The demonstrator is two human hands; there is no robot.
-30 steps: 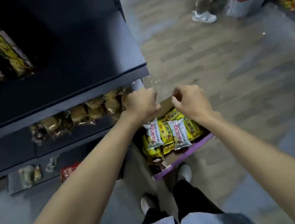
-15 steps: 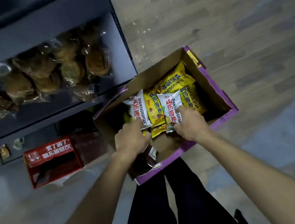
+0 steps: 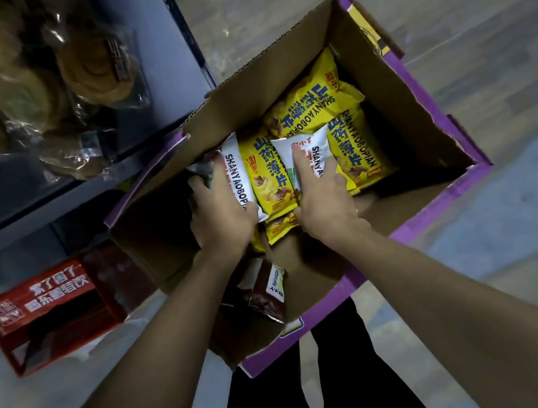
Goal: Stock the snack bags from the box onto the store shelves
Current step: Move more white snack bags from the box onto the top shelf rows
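Grip tightened: left hand [image 3: 221, 214] clasps first white bag [image 3: 234, 165], right hand [image 3: 325, 203] second white bag [image 3: 309, 149].

Purple-edged brown box [image 3: 425, 95], yellow snack bags [image 3: 312, 104] with blue lettering, white bag [image 3: 308, 150], red carton [image 3: 51, 310]

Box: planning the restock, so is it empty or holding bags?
Partly full: yellow bags and white bags lie inside the box; bare cardboard shows nearer the person.

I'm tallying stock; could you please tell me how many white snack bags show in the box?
2: left white bag gripped by the left hand, right white bag held by the right hand; others may be hidden.
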